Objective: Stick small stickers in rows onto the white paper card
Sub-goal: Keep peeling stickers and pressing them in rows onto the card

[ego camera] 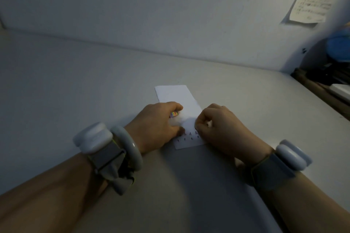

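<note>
Pale table (pixel 75 81) with white paper card (pixel 175 95) flat on it

Card (pixel 175 96) on table (pixel 75 85); left hand (pixel 157 125) left, right hand (pixel 217 126) right.

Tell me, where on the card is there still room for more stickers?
The far half of the white card, beyond both hands, is bare. The near end is crowded: small stickers sit in rows between the left hand and right hand.
</note>
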### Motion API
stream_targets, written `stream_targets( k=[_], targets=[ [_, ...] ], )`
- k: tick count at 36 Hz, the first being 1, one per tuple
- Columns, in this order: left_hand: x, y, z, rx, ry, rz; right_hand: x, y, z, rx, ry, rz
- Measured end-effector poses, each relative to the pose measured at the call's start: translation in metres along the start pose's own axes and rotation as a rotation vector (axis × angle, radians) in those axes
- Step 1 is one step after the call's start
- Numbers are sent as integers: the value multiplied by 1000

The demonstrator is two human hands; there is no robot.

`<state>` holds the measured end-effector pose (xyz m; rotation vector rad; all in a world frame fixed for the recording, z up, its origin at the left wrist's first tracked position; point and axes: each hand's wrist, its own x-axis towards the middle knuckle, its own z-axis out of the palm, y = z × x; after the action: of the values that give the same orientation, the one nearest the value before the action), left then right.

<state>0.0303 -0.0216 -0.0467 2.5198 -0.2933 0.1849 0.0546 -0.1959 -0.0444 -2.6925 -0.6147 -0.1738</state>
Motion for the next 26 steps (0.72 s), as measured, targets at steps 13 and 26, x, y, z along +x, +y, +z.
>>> stream_targets(
  k=[13,26],
  targets=[
    [0,0,0,3,-1,10,2,-3,-4,85,-59,108],
    [0,-1,1,2,-10,13,1,4,-7,181,-51,138]
  ],
)
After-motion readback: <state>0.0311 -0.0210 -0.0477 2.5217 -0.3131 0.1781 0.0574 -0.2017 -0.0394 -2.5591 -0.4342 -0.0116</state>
